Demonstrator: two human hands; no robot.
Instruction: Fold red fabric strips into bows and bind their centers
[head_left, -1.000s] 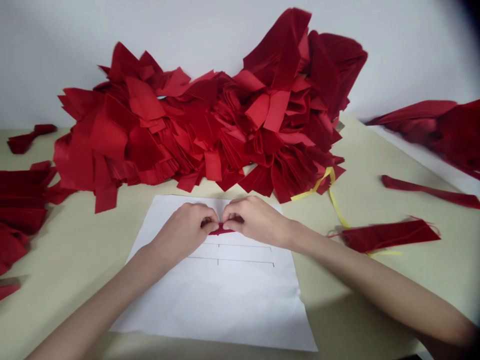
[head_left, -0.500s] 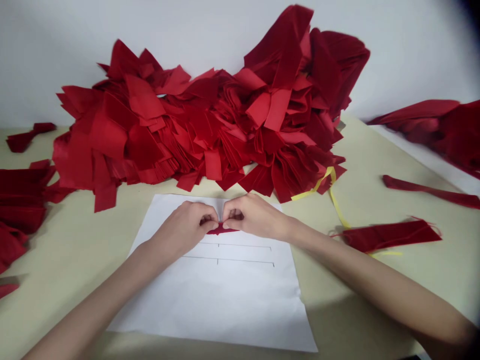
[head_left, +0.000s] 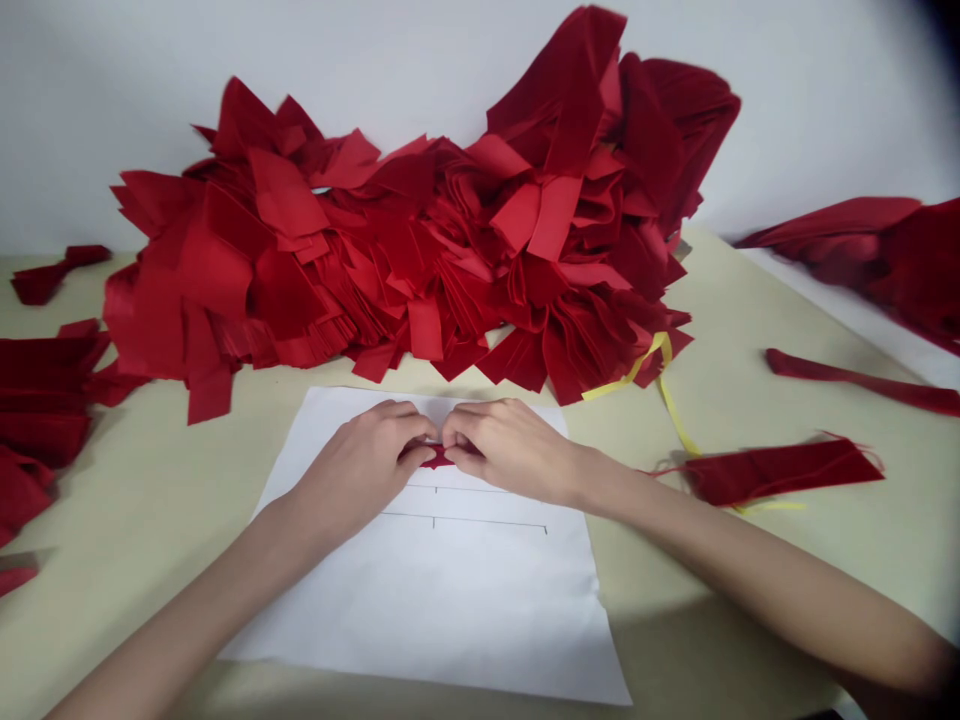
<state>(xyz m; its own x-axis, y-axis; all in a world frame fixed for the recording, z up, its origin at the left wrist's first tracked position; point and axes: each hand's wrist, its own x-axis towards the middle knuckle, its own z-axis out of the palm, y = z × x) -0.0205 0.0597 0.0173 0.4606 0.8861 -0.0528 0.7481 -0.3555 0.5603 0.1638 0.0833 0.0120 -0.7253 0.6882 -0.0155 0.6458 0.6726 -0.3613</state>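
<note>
A small piece of red velvet fabric (head_left: pixel 436 457) lies on a white paper sheet (head_left: pixel 435 610), with only its middle showing between my hands. My left hand (head_left: pixel 379 452) has its thumb and fingers pinched on the left part of the fabric. From the other side, my right hand (head_left: pixel 514 450) pinches the right part. The fingertips of the two hands are close together, a narrow gap apart. Below the fabric, two thin ruled lines with short tick marks run across the paper, partly covered by my hands.
Behind the paper rises a large heap of red velvet strips (head_left: pixel 405 250). More red fabric (head_left: pixel 45 400) sits at the left. On the right are a folded red strip (head_left: pixel 784 472), a twisted strip (head_left: pixel 862 382), a yellow ribbon (head_left: pixel 675 410) and another red pile (head_left: pixel 900 255).
My hands have settled lower and flatter over the fabric, with the fingers curling further over it. Less of the red piece shows on the right. The heap has not moved.
</note>
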